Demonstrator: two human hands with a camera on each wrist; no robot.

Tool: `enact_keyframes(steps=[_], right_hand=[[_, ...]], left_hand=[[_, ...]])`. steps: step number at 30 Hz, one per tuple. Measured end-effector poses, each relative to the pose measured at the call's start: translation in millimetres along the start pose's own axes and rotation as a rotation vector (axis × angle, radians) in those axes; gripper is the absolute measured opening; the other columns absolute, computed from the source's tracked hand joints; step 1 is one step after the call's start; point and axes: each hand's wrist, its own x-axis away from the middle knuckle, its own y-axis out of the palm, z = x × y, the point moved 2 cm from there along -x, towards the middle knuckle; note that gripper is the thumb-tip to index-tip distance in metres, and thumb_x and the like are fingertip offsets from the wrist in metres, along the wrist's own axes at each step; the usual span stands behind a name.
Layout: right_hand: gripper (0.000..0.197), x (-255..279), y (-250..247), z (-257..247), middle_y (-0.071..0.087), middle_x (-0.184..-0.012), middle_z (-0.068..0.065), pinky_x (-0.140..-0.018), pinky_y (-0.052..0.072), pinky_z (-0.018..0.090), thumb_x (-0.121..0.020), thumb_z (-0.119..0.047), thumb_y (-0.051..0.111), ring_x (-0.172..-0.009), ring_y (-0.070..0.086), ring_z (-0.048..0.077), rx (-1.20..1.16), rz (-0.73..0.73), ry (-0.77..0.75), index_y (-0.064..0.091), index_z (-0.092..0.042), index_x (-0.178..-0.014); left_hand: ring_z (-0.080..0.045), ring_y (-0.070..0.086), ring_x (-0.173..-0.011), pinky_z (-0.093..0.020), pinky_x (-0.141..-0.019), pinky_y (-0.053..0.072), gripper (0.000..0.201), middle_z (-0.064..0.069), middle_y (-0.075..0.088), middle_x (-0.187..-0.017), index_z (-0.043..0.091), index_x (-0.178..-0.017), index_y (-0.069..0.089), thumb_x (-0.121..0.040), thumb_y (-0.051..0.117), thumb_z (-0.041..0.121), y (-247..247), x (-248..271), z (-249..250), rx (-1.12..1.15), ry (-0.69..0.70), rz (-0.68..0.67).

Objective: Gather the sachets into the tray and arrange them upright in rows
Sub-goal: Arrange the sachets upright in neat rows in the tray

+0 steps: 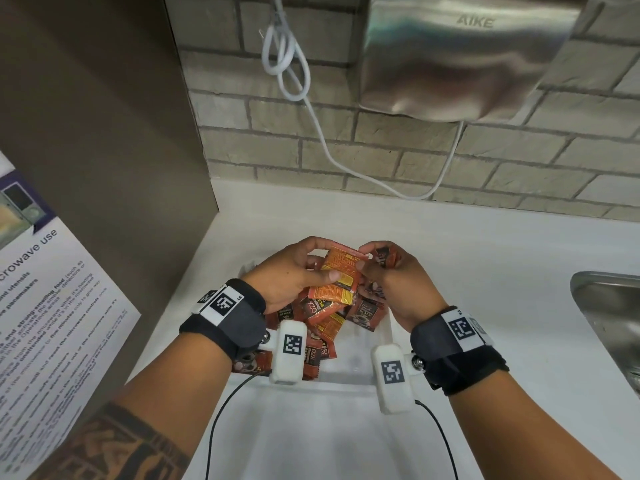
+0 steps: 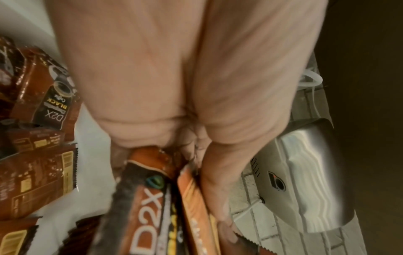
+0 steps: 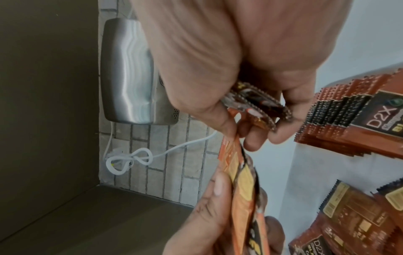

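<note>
Several orange and brown coffee sachets [image 1: 332, 306] lie jumbled in a clear tray [image 1: 349, 370] on the white counter. Above the pile, my left hand [image 1: 298, 271] grips a few sachets [image 1: 343, 268] stacked flat between thumb and fingers; these held sachets [image 2: 165, 203] show edge-on in the left wrist view. My right hand [image 1: 384, 271] holds a small bundle of sachets [image 3: 257, 107] in its curled fingers, and its thumb and forefinger pinch the top edge of the left hand's stack [image 3: 237, 174]. More loose sachets [image 3: 357, 117] lie below in the tray.
A steel hand dryer [image 1: 460, 53] hangs on the brick wall, with a looped white cable [image 1: 287, 60] beside it. A brown cabinet side [image 1: 104, 150] with a printed notice [image 1: 48, 306] stands at the left. A steel sink [image 1: 613, 320] edge is at the right.
</note>
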Motion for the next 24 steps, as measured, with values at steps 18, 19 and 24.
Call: enact_keyframes(steps=[18, 19, 24], right_hand=[[0.027, -0.5, -2.5, -12.2, 0.071, -0.086, 0.009, -0.077, 0.059, 0.052, -0.084, -0.013, 0.056, -0.077, 0.069, 0.030, 0.247, 0.160, -0.178, 0.061, -0.033, -0.102], [0.027, 0.7, 1.0, -14.4, 0.072, -0.086, 0.006, -0.076, 0.059, 0.049, -0.085, -0.013, 0.056, -0.077, 0.069, 0.027, 0.294, 0.153, -0.211, 0.061, -0.034, -0.102], [0.018, 0.8, 11.6, -17.1, 0.073, -0.088, -0.006, -0.078, 0.057, 0.032, -0.093, -0.023, 0.065, -0.081, 0.070, 0.010, 0.294, 0.075, -0.255, 0.062, -0.032, -0.108]], left_hand=[[-0.013, 0.066, -0.110, -0.044, -0.103, 0.052, 0.016, 0.012, 0.071, -0.120, 0.027, -0.106, 0.077, -0.097, 0.067, 0.017, -5.7, -3.4, 8.3, -0.500, 0.159, 0.277], [-0.011, 0.064, -0.111, -0.041, -0.105, 0.050, 0.016, 0.013, 0.070, -0.121, 0.027, -0.109, 0.076, -0.096, 0.069, 0.021, -2.9, -4.5, 9.5, -0.566, 0.171, 0.260], [-0.008, 0.064, -0.110, -0.038, -0.105, 0.047, 0.032, 0.010, 0.071, -0.113, 0.024, -0.108, 0.076, -0.081, 0.083, 0.040, 10.1, -1.3, 13.8, -0.601, 0.204, 0.121]])
